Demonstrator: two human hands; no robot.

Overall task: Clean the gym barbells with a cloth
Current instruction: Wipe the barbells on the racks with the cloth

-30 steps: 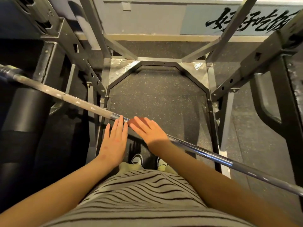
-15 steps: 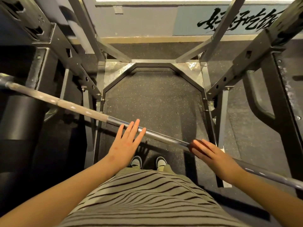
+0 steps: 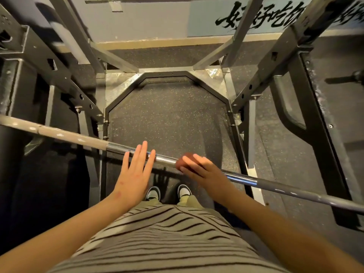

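Barbell (image 3: 242, 179) runs on a diagonal across the view, from high at the left edge to low at the right edge, inside a dark steel squat rack (image 3: 256, 79). Its far left stretch looks dull and pale, the middle is bright chrome, and the right stretch is dull grey.

Right hand (image 3: 204, 172) is on the chrome middle of the bar. A reddish-brown cloth (image 3: 182, 162) is bunched under it, with fingers laid over the top and the thumb against the near side, so the cloth is held around the shaft. Only the wad's left end shows past the fingertips; the rest is hidden under the palm. Cloth touches the bar.

Left hand (image 3: 134, 174) is just beside it, to its left. It is flat and holds nothing, with straight, slightly spread fingers (image 3: 144, 152) crossing the bar. Bare chrome shows between the two hands.

Below are speckled rubber floor (image 3: 167, 119), two black-and-white shoes (image 3: 153, 194) and a striped shirt (image 3: 167, 233). The far wall carries black brush lettering (image 3: 256, 18).
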